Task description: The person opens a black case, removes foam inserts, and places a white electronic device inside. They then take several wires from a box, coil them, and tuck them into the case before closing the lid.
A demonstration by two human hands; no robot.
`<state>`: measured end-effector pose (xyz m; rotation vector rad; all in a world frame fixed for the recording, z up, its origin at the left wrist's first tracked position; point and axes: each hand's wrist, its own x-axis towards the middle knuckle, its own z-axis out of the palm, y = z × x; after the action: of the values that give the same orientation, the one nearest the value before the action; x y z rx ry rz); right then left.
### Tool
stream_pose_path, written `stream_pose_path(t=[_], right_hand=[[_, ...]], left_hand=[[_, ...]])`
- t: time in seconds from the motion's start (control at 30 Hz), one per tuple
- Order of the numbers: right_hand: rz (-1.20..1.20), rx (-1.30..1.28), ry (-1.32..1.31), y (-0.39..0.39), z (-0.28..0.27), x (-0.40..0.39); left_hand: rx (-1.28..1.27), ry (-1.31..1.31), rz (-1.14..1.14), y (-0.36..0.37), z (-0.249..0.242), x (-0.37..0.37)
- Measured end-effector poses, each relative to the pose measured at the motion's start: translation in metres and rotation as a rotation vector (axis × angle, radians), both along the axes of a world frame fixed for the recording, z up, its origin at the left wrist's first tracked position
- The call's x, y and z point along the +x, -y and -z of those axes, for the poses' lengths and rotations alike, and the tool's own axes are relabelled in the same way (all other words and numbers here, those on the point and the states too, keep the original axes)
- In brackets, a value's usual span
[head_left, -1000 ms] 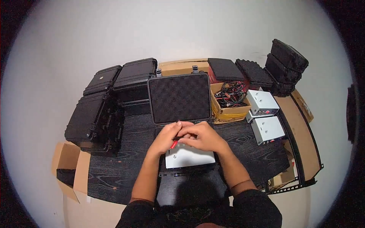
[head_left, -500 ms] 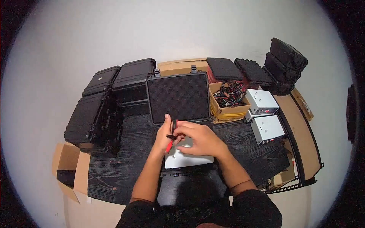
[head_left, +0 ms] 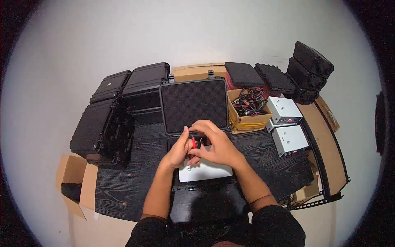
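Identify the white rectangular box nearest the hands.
The white rectangular box beneath the left hand and right hand, before the raised black foam-lined lid; the other white boxes sit right of the brown cardboard cable box.

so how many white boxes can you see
4: one white box in the open black case; at right, a front box, a rear box and a partly hidden box beneath that. More may be hidden.

On left side of dark worktop [head_left: 119, 189]: bulky black cases [head_left: 94, 127], close together. Near left, just beside edge: open cardboard carton [head_left: 88, 187]. Far right: case stack [head_left: 311, 61], with dark wavy-edged pad [head_left: 275, 78] alongside. Behind: pale wall [head_left: 197, 33].
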<state>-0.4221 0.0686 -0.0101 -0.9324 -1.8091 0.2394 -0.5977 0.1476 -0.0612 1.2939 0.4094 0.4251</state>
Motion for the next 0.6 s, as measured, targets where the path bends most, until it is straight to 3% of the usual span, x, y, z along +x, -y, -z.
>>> stream_pose_path(t=[0.03, 0.1, 0.2, 0.27, 0.43, 0.6], right_hand=[[-0.053, -0.058, -0.060, 0.002, -0.001, 0.001], [-0.168, -0.080, 0.048, -0.004, 0.006, 0.007], [-0.262, -0.105, 0.135, -0.009, 0.011, 0.015], [-0.311, -0.187, 0.127, -0.005, 0.003, 0.018], [-0.354, -0.217, 0.093, -0.001, -0.002, 0.025], [-0.326, -0.222, 0.152, -0.003, 0.000, 0.029]], left_hand=[[-0.063, 0.025, -0.012, 0.001, -0.001, -0.001], [-0.079, 0.050, 0.041, 0.001, -0.007, -0.004], [-0.168, -0.004, -0.060, 0.012, -0.017, -0.002], [-0.134, 0.011, 0.033, 0.004, -0.007, -0.005], [-0.179, -0.012, 0.122, 0.007, -0.008, -0.005], [-0.068, -0.038, 0.138, 0.003, -0.002, -0.003]])
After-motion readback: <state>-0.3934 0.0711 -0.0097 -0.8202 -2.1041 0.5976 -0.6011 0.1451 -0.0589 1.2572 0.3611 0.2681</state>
